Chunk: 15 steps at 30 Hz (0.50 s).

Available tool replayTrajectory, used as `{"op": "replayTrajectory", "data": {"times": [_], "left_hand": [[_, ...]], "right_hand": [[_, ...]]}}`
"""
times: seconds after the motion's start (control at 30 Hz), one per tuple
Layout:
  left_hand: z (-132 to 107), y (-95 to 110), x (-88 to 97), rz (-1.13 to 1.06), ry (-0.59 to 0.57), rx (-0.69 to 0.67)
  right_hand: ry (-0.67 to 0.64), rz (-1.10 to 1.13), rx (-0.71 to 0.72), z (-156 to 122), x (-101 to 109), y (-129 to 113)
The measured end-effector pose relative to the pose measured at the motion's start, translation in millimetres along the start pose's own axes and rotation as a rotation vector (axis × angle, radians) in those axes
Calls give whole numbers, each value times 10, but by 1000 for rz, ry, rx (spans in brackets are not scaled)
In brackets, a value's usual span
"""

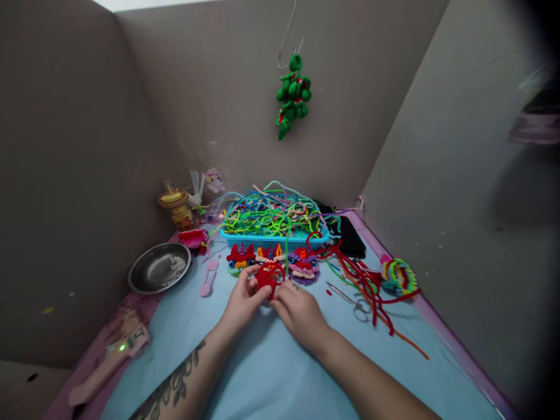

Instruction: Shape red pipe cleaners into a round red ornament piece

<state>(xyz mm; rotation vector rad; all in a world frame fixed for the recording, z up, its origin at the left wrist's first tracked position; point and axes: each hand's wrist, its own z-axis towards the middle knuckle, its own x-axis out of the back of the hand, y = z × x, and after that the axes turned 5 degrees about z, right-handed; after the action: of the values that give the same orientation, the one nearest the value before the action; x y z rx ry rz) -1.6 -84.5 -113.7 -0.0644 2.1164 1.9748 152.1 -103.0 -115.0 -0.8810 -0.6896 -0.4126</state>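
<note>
Between thumb and fingers, my left hand (pixel 244 296) grips a small red pipe-cleaner piece (pixel 265 277) with a loop on its right side. My right hand (pixel 301 308) is closed, pinching the lower right edge of that piece; its fingertips are partly hidden. A green pipe cleaner (pixel 287 245) runs down from the tray to just above the right knuckles. Right behind the hands lie fuzzy finished-looking figures: a red-topped one (pixel 240 256), an orange-and-cream one (pixel 270 252), partly covered, and a purple-and-pink one (pixel 303 265).
Behind stands a blue tray (pixel 275 239) heaped with pipe cleaners. Right are scissors (pixel 350 300), red and orange pipe cleaners (pixel 367 283) and a black phone-like slab (pixel 350 236). Left are a metal bowl (pixel 149 274), pink clip (pixel 209 278) and pink glue gun (pixel 109 361). A green ornament (pixel 294 93) hangs above.
</note>
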Motion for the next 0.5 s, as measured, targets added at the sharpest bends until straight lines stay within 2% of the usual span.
{"op": "replayTrajectory", "data": {"times": [0.07,0.17,0.23,0.4,0.5], "left_hand": [[-2,-12,3,20,-7,-6],[-5,-28,12,54,-20,-32],[-10,-39,17,81,-30,-47],[-22,-77,16,87,-83,-48],[-26,-87,9,79,-83,-51]], "right_hand": [[-53,11,38,-19,-19,-39],[-42,61,26,-31,17,-37],[9,128,1,-21,65,-3],[231,221,-53,23,112,71],[253,203,-41,30,78,74]]}}
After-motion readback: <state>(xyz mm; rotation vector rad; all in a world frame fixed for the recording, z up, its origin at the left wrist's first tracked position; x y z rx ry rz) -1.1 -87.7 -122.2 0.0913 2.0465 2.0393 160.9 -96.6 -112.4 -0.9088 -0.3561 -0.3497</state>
